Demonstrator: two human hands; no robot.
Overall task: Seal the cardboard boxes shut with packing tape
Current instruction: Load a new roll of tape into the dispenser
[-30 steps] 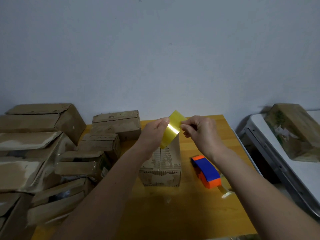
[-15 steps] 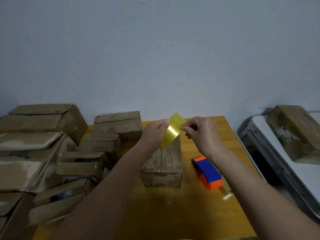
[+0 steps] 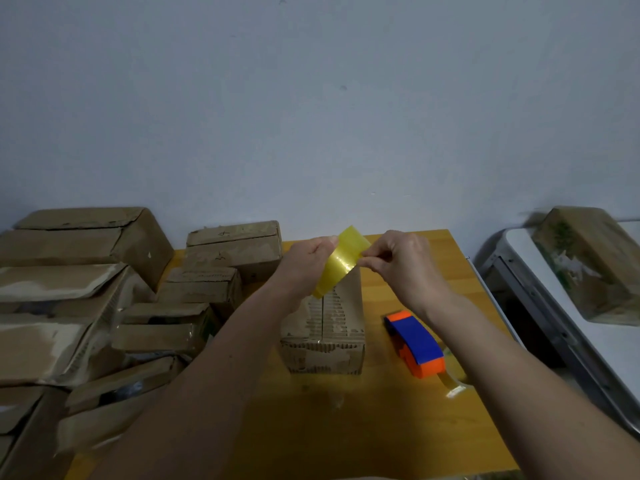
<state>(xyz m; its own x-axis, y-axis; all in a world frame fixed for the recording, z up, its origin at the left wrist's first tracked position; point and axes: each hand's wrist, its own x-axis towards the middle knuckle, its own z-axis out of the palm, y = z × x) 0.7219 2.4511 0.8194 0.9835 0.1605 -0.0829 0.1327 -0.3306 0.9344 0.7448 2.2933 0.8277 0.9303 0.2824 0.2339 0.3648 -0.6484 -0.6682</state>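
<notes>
left fingers [image 3: 329, 241]: we see them curled, thumb side pinching the left edge of the yellow translucent strip of packing tape [image 3: 341, 261]
right fingers [image 3: 372, 259]: bunched together, pinching the strip's right edge
left hand [image 3: 306, 263]: raised above the box, forearm running in from bottom left
right hand [image 3: 403, 263]: level with the left, just across the strip
tape strip: stretched between both hands, tilted, lower end hanging down to the top of the small worn brown cardboard box [image 3: 323, 332]; we cannot tell if it touches
small box: stands on the yellow wooden surface [image 3: 346, 427], centre, directly under the hands; top flaps meet at a middle seam, paper skin torn, corrugation showing
orange and blue plastic tape dispenser [image 3: 415, 344]: lies on the surface just right of the box, a loose tape end sticking out at its near end
pile of brown cardboard boxes [image 3: 79, 306]: we see it stacked along the left side
white side table [image 3: 595, 334]: right of the surface, carries a brown box wrapped in clear tape [image 3: 592, 265]
grey wall [image 3: 311, 98]: behind everything
</notes>
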